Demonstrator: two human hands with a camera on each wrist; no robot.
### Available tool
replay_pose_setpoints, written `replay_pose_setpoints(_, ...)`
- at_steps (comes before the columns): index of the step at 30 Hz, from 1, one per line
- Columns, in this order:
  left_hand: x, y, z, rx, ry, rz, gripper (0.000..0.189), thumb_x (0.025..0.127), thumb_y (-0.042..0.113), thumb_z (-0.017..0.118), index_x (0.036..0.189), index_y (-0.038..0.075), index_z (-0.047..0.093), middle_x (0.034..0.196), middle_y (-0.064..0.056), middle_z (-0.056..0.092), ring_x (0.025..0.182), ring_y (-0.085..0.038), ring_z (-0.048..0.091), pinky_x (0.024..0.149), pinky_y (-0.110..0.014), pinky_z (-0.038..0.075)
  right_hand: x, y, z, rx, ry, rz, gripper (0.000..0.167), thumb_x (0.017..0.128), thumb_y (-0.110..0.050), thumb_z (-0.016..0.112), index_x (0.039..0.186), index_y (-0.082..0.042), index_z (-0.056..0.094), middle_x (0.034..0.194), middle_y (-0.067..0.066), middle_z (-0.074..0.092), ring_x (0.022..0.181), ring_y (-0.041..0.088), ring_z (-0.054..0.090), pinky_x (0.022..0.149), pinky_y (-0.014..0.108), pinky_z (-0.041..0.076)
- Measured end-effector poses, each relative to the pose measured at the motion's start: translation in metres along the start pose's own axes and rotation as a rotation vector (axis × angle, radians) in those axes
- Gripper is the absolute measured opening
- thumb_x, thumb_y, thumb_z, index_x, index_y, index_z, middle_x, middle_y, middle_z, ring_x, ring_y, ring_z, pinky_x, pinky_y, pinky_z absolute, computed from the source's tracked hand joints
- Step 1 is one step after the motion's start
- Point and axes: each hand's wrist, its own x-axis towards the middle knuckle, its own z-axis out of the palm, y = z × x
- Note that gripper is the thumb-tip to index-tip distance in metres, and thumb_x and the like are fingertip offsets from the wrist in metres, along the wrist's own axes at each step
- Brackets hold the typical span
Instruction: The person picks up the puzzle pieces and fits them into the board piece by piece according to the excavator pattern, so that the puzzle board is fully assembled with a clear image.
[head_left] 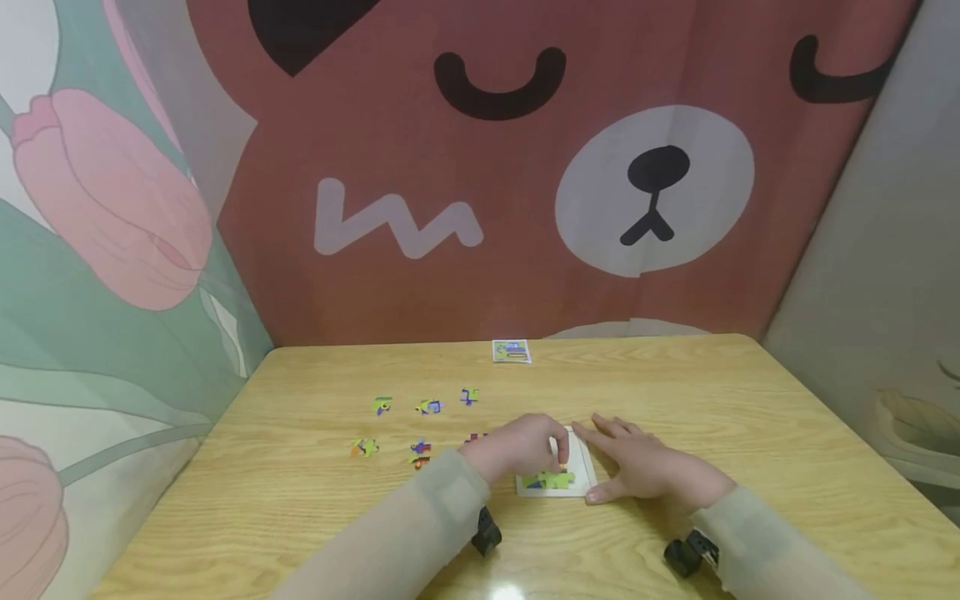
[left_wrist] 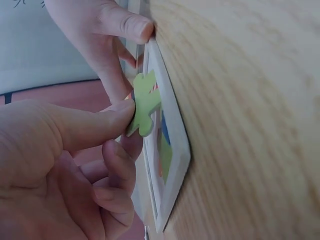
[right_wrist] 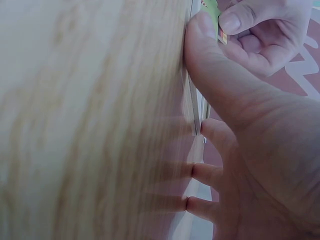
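My left hand (head_left: pixel 517 446) pinches a green jigsaw puzzle piece (left_wrist: pixel 145 107) between thumb and fingers. It holds the piece tilted, over a white square puzzle tray (head_left: pixel 581 458). Inside the tray, along the near edge, lie green and blue puzzle pieces (head_left: pixel 553 481); my left hand hides part of the tray. My right hand (head_left: pixel 648 462) is spread at the tray's right side, its thumb by the near corner and its fingertips toward the far corner. In the right wrist view, the thumb (right_wrist: pixel 220 65) lies against the tray edge, and other fingertips touch the table.
Several loose puzzle pieces (head_left: pixel 365 447) lie on the wooden table (head_left: pixel 300 500) to the left, one partly behind my left wrist. A small picture card (head_left: pixel 512 351) lies at the table's far edge. A curtain with a bear face (head_left: pixel 420 292) hangs behind.
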Motion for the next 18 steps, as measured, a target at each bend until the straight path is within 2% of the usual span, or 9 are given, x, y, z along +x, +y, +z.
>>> replay_pose_setpoints(10,-0.0013,-0.003,0.0015,0.107,-0.016,0.026,0.016,0.087,0.007,0.074,0.083,0.019,0.064,0.072,0.005,0.056,0.063,-0.011,0.05,0.059,-0.026,0.042,0.0003,-0.0002,-0.0005,-0.008,-0.002,-0.004,0.102,0.076,-0.062,0.073,0.156,-0.014,0.029,0.156,0.029,0.02,0.136,0.06,0.019,0.094,0.08,0.02)
replay_pose_setpoints(14,-0.0019,-0.0041,0.0016,0.164,0.002,0.026,0.017,0.086,0.011,0.077,0.087,0.017,0.061,0.076,0.006,0.056,0.067,-0.011,0.051,0.063,-0.026,0.042,0.0,-0.0007,-0.0001,-0.02,0.002,-0.015,0.102,0.077,-0.061,0.073,0.155,-0.013,0.03,0.155,0.03,0.021,0.134,0.061,0.02,0.093,0.081,0.02)
replay_pose_setpoints(18,-0.0032,-0.0044,0.0013,0.228,0.027,-0.001,0.023,0.085,0.02,0.079,0.09,0.015,0.057,0.076,0.006,0.056,0.068,-0.011,0.051,0.062,-0.026,0.042,0.0007,-0.0001,0.0008,-0.029,0.0,-0.004,0.102,0.076,-0.062,0.072,0.156,-0.014,0.03,0.156,0.029,0.021,0.135,0.06,0.02,0.094,0.08,0.02)
